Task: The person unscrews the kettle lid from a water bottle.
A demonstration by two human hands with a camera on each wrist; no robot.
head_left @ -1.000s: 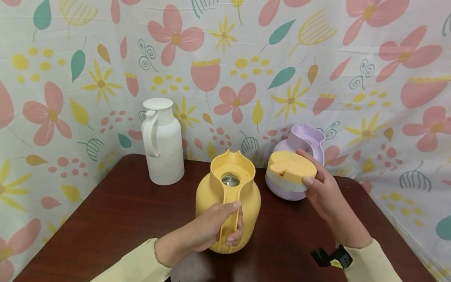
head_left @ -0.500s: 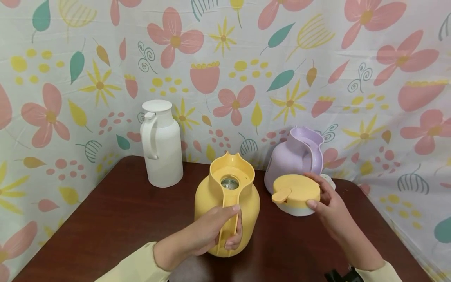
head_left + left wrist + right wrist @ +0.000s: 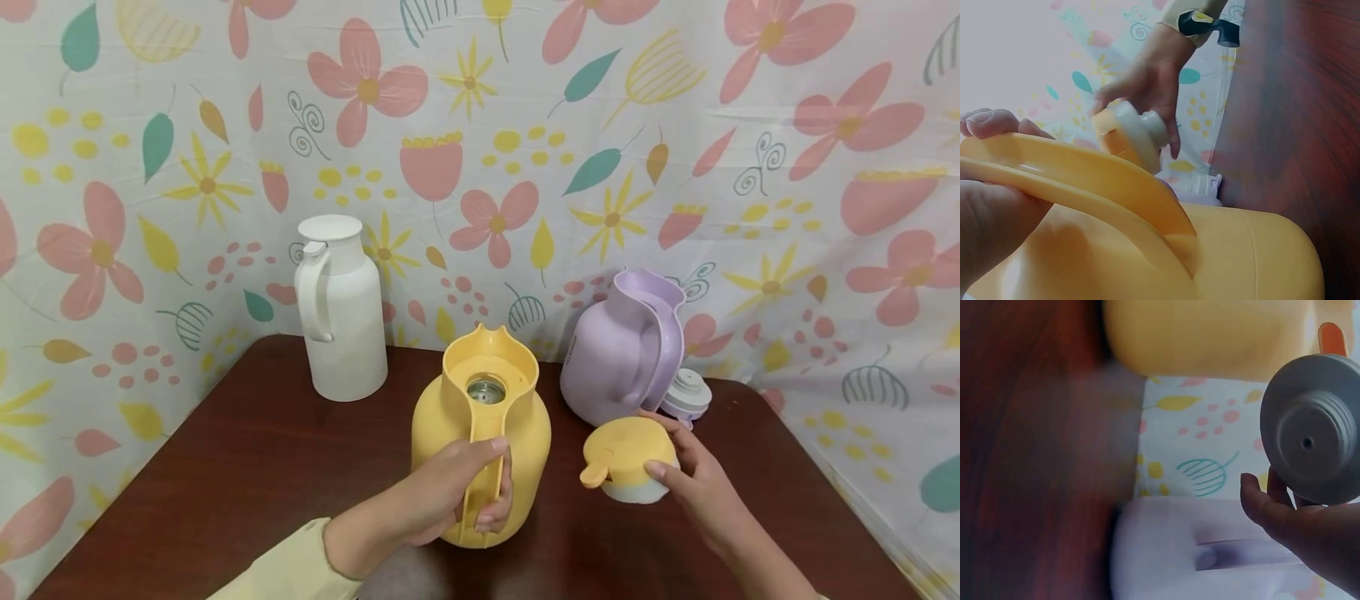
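My left hand (image 3: 457, 492) grips the handle of a yellow thermos jug (image 3: 525, 450) that stands upright on the table, its round mouth uncovered. To its right, my right hand (image 3: 701, 492) holds a yellow and white jug lid (image 3: 626, 454) by the edge. The right wrist view shows the underside of this lid (image 3: 1291, 437), with a threaded stopper and a small central hole. In the left wrist view the lid (image 3: 1122, 134) is tilted on its side in the fingers, above the table and apart from the yellow jug.
Behind the right hand stands a lilac thermos jug (image 3: 600, 362), with its mouth uncovered. Beside it lies a white lid (image 3: 686, 393), stopper side up. A white jug (image 3: 345, 325) stands at the back left of the dark wooden table (image 3: 247, 467). A floral curtain (image 3: 480, 108) hangs behind.
My right hand has brought the yellow lid down and nearer to me, away from the front of the lilac jug, uncovering the white lid behind. The left hand and yellow jug have stayed nearly still.
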